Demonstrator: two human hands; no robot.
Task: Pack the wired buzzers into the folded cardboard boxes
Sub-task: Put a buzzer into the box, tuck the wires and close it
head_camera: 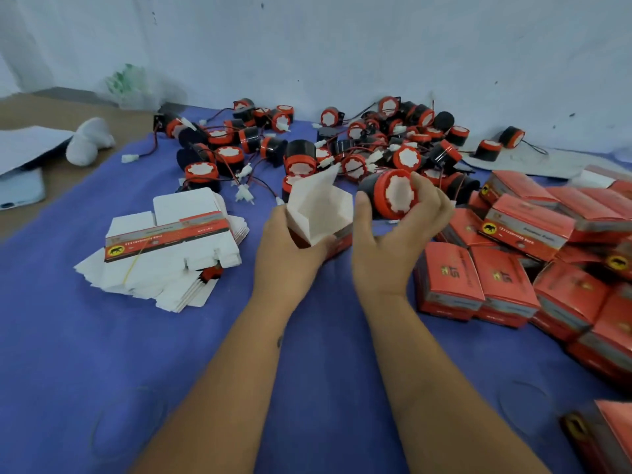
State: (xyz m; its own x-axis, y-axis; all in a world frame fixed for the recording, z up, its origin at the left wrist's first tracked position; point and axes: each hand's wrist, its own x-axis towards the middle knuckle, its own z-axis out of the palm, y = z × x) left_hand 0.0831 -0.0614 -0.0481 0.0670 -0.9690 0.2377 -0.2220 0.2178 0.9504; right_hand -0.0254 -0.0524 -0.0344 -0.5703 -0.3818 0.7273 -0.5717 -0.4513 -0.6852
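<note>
Buzzer [393,195], a black cylinder with a red cap and white centre, held above the blue cloth [102,354] in the right hand [400,241]. The right forearm reaches forward from the lower edge of the view; the wrist is bent upward, the fingers curl over the buzzer's right side and the thumb stands against its left side, so the grip closes around the body. Just to the left, and near the buzzer without touching it, an opened box [321,213] shows its white inside and raised flaps, its mouth facing up and toward the buzzer. The left hand [290,254] holds this box from below and behind, fingers wrapped around its lower red part; the left forearm runs parallel to the right one. Beyond both hands lies a loose heap of buzzers [342,145] with red and black wires and white plugs. At left, a stack of flat boxes [171,248] rests on the cloth. At right, closed red boxes [513,268] are piled together. A pale wall [342,46] stands behind.
</note>
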